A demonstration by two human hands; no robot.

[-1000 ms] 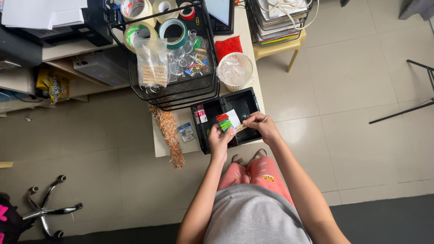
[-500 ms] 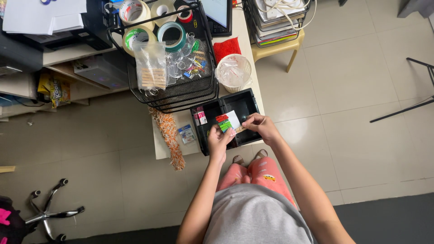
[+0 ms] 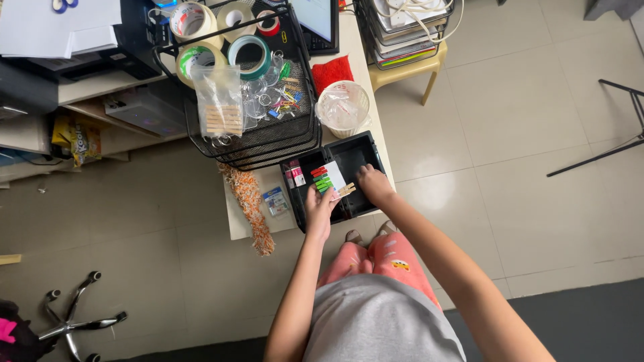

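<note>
1. Card of coloured clothespins [image 3: 327, 178]: a white card with small red, orange and green pegs clipped along its edge, held over the black tray [image 3: 365, 149] at the near edge of the worktop [image 3: 236, 221].
2. Left hand [image 3: 318, 206]: closed on the card's lower edge, thumb on top. A steady, level card probably makes each peg easier to seat.
3. Right hand [image 3: 373, 186]: fingers curled inside the tray, just right of the card; a plain wooden peg [image 3: 347, 190] lies at its fingertips, though whether it is pinched cannot be told.
4. Black tray: shallow and open, with small packets [image 3: 294, 175] in its left part, beside the card.
5. Wire mesh basket [image 3: 268, 137]: beyond the tray, holding tape rolls [image 3: 249, 56], loose clips and a clear bag of wooden pegs [image 3: 219, 107].
6. Round plastic tub [image 3: 342, 106]: just beyond the tray, covered in clear film.
</note>
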